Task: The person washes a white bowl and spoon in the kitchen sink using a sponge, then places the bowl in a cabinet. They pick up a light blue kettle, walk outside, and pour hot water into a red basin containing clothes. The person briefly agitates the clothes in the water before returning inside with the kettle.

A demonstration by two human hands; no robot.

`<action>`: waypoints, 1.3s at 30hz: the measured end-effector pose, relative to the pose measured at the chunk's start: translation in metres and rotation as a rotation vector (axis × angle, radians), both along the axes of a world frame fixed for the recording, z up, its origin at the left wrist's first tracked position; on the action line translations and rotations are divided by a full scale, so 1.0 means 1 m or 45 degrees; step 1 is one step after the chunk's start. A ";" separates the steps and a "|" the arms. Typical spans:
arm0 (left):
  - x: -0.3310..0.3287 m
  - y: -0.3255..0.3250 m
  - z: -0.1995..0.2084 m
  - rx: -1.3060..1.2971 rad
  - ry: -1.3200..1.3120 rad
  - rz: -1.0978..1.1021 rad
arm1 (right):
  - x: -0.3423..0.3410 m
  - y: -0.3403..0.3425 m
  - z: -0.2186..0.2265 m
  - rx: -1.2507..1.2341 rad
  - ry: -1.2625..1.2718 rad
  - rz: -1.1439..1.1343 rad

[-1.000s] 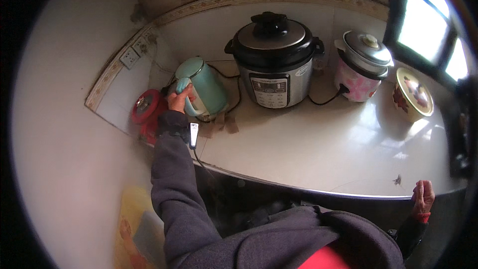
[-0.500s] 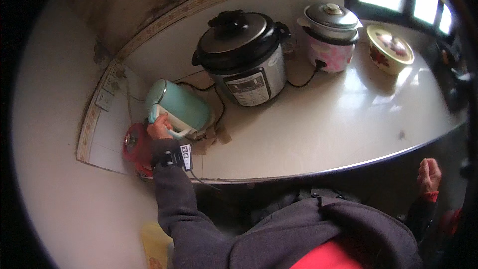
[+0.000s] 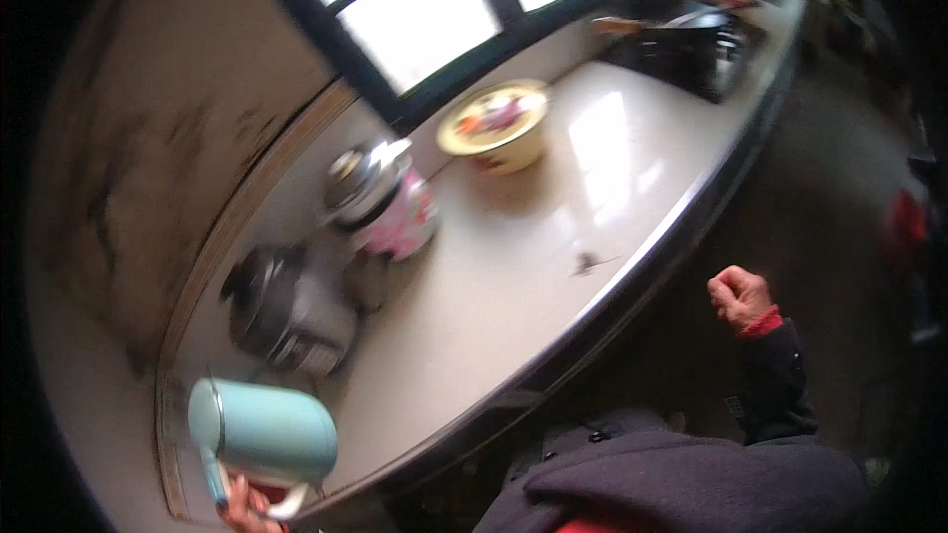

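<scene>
At the lower left, my left hand (image 3: 247, 507) is wrapped round the white handle of a light turquoise electric kettle (image 3: 276, 431). The kettle looks tilted in the picture, and its base is hidden. Out to the right, beyond the counter's edge, my right hand (image 3: 739, 297) is curled into a loose fist, with nothing showing in it. A black and grey electric pressure cooker (image 3: 321, 321), blurred, stands on the counter just past the kettle.
Farther along the pale counter (image 3: 464, 306) are a pink patterned rice cooker (image 3: 400, 219) and a yellow lidded bowl (image 3: 509, 153). A black stove (image 3: 681, 54) with a pan is at the far right end. A dark-framed window (image 3: 415, 35) rises behind.
My view has swung right, bringing the window and stove in. My left hand still grips the kettle, which now sits lower left in view. My right hand stays closed.
</scene>
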State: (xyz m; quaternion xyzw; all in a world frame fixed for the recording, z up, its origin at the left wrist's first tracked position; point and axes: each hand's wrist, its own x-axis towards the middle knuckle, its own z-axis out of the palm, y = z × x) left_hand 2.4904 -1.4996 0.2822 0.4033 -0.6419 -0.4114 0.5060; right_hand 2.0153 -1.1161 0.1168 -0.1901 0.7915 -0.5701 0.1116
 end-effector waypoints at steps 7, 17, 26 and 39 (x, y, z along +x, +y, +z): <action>-0.186 0.144 -0.029 -1.330 -0.966 -0.048 | -0.030 0.224 0.024 -0.055 0.052 -0.448; -0.581 0.295 -0.072 0.165 -0.038 -1.402 | -0.042 0.403 -0.001 -0.173 0.174 -1.219; -0.886 0.474 -0.092 0.267 -0.133 -1.950 | -0.118 0.497 0.002 0.160 0.396 -2.018; -1.190 0.778 -0.095 -0.093 -0.132 -2.089 | -0.353 0.751 -0.027 -0.164 0.489 -2.526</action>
